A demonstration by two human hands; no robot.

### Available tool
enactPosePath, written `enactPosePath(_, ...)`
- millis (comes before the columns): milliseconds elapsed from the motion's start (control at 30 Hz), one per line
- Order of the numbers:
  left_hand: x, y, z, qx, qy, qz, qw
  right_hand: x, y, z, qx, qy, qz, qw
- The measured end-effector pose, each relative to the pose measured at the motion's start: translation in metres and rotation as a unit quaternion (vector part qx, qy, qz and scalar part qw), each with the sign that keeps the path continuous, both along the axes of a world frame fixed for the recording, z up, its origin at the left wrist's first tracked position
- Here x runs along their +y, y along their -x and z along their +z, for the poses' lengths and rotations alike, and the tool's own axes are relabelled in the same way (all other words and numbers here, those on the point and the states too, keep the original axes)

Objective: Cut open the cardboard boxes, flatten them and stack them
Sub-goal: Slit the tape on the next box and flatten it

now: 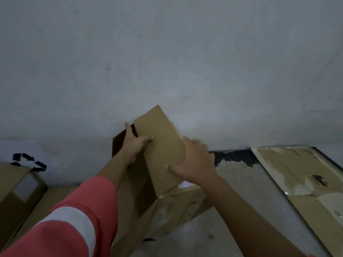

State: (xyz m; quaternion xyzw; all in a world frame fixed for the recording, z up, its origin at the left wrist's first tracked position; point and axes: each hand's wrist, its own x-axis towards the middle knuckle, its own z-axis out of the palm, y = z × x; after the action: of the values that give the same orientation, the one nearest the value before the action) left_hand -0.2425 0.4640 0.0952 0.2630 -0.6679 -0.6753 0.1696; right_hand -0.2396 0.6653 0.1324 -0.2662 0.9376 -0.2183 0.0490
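Observation:
A brown cardboard box [163,206] stands open on the floor in front of me, with one long flap [159,141] raised toward the wall. My left hand [134,145] grips the flap's left edge, thumb on the outer face and fingers reaching inside the box. My right hand [193,162] lies on the flap's right edge with fingers wrapped over it and thumb spread on the face. Clear tape covers the box's lower side. No cutting tool is visible.
A grey wall [167,62] rises just behind the box. Flattened cardboard [304,177] with tape lies on the floor at the right. Another brown box [16,197] stands at the left, and a white sheet with a black recycling symbol [27,162] behind it.

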Motion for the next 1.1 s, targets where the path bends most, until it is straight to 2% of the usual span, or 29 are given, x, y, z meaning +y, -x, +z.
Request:
enactPosePath(67, 0.003, 0.001, 0.001, -0.008, 0.014, -0.020, 1.000, 0.005, -0.002, -0.007, -0.123, 0.114, 0.024, 0.986)
enactPosePath(100, 0.005, 0.001, 0.001, -0.015, 0.033, -0.024, 0.999, 0.005, -0.008, -0.010, -0.141, 0.141, 0.027, 0.980)
enactPosePath(167, 0.008, 0.002, 0.001, -0.049, 0.130, -0.037, 0.990, -0.003, -0.022, -0.016, -0.114, 0.133, 0.013, 0.984)
enactPosePath(233, 0.013, 0.004, 0.002, -0.101, 0.245, -0.073, 0.962, -0.017, -0.038, -0.021, -0.055, 0.108, -0.003, 0.993)
enactPosePath(267, 0.018, 0.004, 0.004, -0.112, 0.262, -0.096, 0.954, -0.023, -0.042, -0.023, -0.031, 0.099, -0.010, 0.995)
enactPosePath(400, 0.037, 0.000, 0.019, -0.129, 0.159, -0.195, 0.959, -0.029, -0.030, -0.014, -0.053, 0.108, -0.004, 0.993)
enactPosePath(500, 0.043, 0.002, 0.015, -0.158, 0.127, -0.179, 0.963, -0.011, -0.008, -0.006, -0.176, 0.180, 0.060, 0.966)
enactPosePath(533, 0.048, 0.001, 0.013, -0.161, 0.122, -0.170, 0.964, -0.003, 0.000, -0.006, -0.211, 0.217, 0.050, 0.952)
enactPosePath(600, 0.056, 0.001, 0.010, -0.181, 0.124, -0.141, 0.965, 0.013, 0.020, -0.022, -0.214, 0.290, -0.040, 0.932)
enactPosePath(667, 0.060, 0.001, 0.010, -0.199, 0.107, -0.129, 0.966, 0.033, 0.038, -0.048, -0.163, 0.258, -0.185, 0.934)
enactPosePath(700, 0.061, 0.001, 0.012, -0.200, 0.097, -0.130, 0.966, 0.045, 0.044, -0.062, -0.173, 0.230, -0.236, 0.928)
enactPosePath(733, 0.061, 0.000, 0.014, -0.201, 0.096, -0.129, 0.966, 0.055, 0.045, -0.070, -0.245, 0.230, -0.271, 0.902)
enactPosePath(767, 0.061, 0.000, 0.016, -0.204, 0.097, -0.130, 0.965, 0.063, 0.046, -0.079, -0.338, 0.258, -0.282, 0.860)
enactPosePath(800, 0.063, -0.002, 0.018, -0.211, 0.099, -0.132, 0.963, 0.069, 0.044, -0.082, -0.412, 0.282, -0.278, 0.821)
enactPosePath(833, 0.063, -0.004, 0.019, -0.215, 0.105, -0.133, 0.962, 0.075, 0.043, -0.082, -0.454, 0.293, -0.263, 0.799)
enactPosePath(900, 0.065, -0.008, 0.021, -0.214, 0.107, -0.133, 0.962, 0.089, 0.049, -0.081, -0.449, 0.288, -0.253, 0.807)
enactPosePath(1000, 0.065, -0.010, 0.021, -0.209, 0.090, -0.133, 0.965, 0.107, 0.064, -0.064, -0.381, 0.277, -0.278, 0.837)
enactPosePath(1100, 0.066, -0.009, 0.021, -0.186, 0.079, -0.118, 0.972, 0.117, 0.080, -0.033, -0.356, 0.308, -0.217, 0.855)
